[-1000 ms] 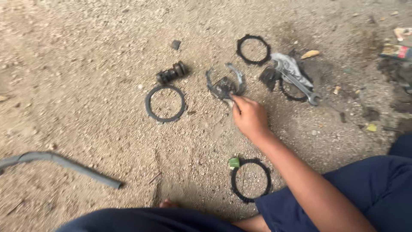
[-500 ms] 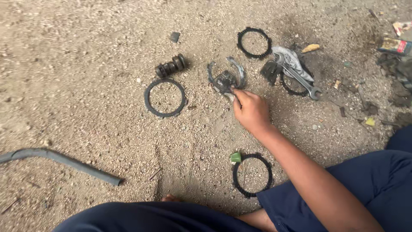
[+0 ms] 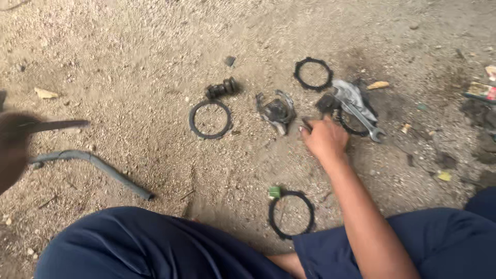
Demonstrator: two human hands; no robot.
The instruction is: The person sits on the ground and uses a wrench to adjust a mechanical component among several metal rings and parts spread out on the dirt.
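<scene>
My right hand point(image 3: 326, 140) reaches down to the dirt between a grey metal bracket part point(image 3: 277, 110) and a spanner point(image 3: 361, 116). Its fingers are curled, with the fingertips pinched on a small dark piece point(image 3: 308, 123). The spanner lies over a grey rag point(image 3: 349, 93) and a black ring point(image 3: 347, 125). At the left edge there is a blurred brown shape point(image 3: 13, 150) with a thin dark bar point(image 3: 59, 125) sticking out to the right. It may be my left hand, but the blur hides it.
Black rings lie at the centre left point(image 3: 210, 119), at the top point(image 3: 313, 74) and near my knee point(image 3: 292, 214), the last beside a small green bit point(image 3: 274, 192). A short black cylinder point(image 3: 222, 88) and a bent grey pipe point(image 3: 95, 166) lie on the sandy ground. My dark blue trouser legs point(image 3: 155, 248) fill the bottom.
My right hand has shifted right, away from the bracket part and toward the spanner. The blurred brown shape with the dark bar has come in at the left edge. The view has shifted.
</scene>
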